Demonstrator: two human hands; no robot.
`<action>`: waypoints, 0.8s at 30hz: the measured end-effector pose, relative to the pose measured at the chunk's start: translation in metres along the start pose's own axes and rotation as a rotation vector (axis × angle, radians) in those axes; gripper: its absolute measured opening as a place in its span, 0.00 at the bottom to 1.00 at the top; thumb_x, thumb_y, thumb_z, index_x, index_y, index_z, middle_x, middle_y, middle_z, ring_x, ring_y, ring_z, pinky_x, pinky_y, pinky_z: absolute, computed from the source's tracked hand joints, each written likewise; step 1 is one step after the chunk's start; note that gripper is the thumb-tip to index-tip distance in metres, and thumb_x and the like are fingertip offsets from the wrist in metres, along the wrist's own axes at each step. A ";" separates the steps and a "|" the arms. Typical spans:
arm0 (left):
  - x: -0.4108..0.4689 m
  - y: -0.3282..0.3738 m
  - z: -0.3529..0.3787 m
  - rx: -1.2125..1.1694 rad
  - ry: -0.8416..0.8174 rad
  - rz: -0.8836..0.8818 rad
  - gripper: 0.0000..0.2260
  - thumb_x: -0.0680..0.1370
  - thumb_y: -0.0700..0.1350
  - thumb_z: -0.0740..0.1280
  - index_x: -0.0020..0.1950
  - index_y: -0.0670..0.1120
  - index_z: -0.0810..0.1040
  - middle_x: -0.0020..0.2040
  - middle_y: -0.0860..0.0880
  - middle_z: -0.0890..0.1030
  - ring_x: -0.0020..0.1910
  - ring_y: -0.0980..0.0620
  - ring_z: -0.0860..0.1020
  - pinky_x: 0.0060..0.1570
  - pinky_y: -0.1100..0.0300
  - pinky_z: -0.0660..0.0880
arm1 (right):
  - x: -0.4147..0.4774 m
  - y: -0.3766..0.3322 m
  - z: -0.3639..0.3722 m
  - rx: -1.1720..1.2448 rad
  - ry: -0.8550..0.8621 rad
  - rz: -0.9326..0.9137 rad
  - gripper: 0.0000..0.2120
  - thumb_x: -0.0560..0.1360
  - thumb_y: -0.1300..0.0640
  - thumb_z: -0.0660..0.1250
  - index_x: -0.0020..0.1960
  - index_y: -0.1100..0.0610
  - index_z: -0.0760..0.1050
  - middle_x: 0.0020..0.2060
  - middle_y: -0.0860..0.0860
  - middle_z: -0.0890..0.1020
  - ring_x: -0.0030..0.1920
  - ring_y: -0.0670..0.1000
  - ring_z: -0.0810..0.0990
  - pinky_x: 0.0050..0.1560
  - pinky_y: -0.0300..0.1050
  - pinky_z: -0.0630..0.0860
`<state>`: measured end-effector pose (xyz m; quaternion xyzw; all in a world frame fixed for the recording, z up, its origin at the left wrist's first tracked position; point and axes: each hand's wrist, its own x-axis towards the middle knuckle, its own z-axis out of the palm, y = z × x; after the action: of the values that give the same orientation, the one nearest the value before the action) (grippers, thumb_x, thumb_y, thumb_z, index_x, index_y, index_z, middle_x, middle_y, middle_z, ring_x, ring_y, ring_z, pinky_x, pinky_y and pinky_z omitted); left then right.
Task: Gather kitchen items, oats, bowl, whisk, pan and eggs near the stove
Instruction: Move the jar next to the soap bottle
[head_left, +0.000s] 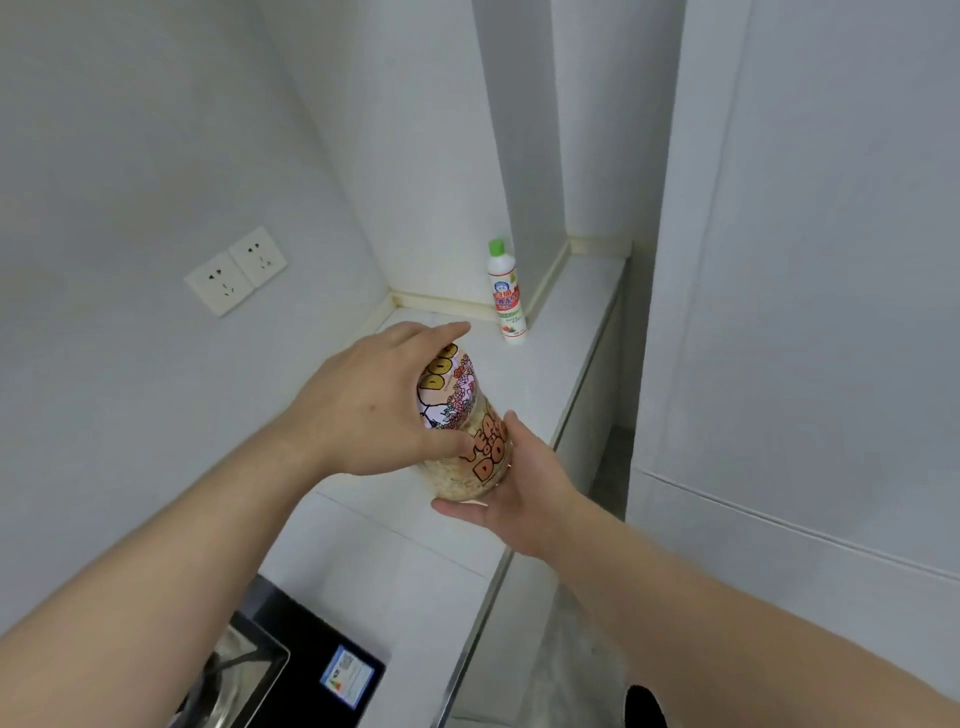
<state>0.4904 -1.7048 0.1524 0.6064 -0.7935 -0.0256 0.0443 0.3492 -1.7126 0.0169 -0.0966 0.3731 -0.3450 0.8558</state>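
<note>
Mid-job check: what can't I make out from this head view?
All head view.
Whether the oats jar rests on the counter: right hand hides its base.
The lid: partly covered by the left hand.
The stove: cut off by the bottom edge.
Label of the bottle: too small to read.

I see plain white walls (130, 156), two sockets (236, 270) on the left one, a white surface (571, 312), and grey floor (613, 457) beside it.

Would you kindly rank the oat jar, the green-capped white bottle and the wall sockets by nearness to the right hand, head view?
1. Clear oat jar with printed lid, in the right hand.
2. Green-capped white bottle, beyond, on the counter.
3. White wall sockets, far left.
</note>
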 end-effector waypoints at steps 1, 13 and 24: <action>0.015 -0.005 0.002 -0.009 0.011 -0.034 0.47 0.62 0.69 0.72 0.77 0.64 0.56 0.70 0.61 0.68 0.68 0.56 0.70 0.62 0.56 0.72 | 0.012 -0.013 0.000 -0.012 -0.009 0.011 0.25 0.82 0.38 0.54 0.63 0.53 0.79 0.57 0.57 0.84 0.57 0.61 0.83 0.55 0.69 0.78; 0.152 -0.073 0.056 -0.040 -0.003 -0.184 0.47 0.62 0.68 0.71 0.78 0.63 0.53 0.71 0.60 0.68 0.67 0.52 0.70 0.62 0.52 0.73 | 0.154 -0.100 0.014 0.001 0.125 0.136 0.22 0.82 0.41 0.56 0.63 0.54 0.78 0.56 0.57 0.84 0.55 0.62 0.82 0.50 0.67 0.80; 0.254 -0.160 0.091 -0.078 -0.044 -0.147 0.45 0.63 0.71 0.65 0.77 0.63 0.55 0.70 0.61 0.67 0.65 0.52 0.71 0.58 0.57 0.73 | 0.272 -0.144 0.041 0.054 0.242 0.129 0.19 0.80 0.42 0.61 0.59 0.55 0.78 0.54 0.58 0.83 0.52 0.63 0.83 0.52 0.68 0.79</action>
<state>0.5684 -1.9931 0.0569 0.6602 -0.7460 -0.0728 0.0485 0.4348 -2.0039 -0.0488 -0.0071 0.4698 -0.3082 0.8272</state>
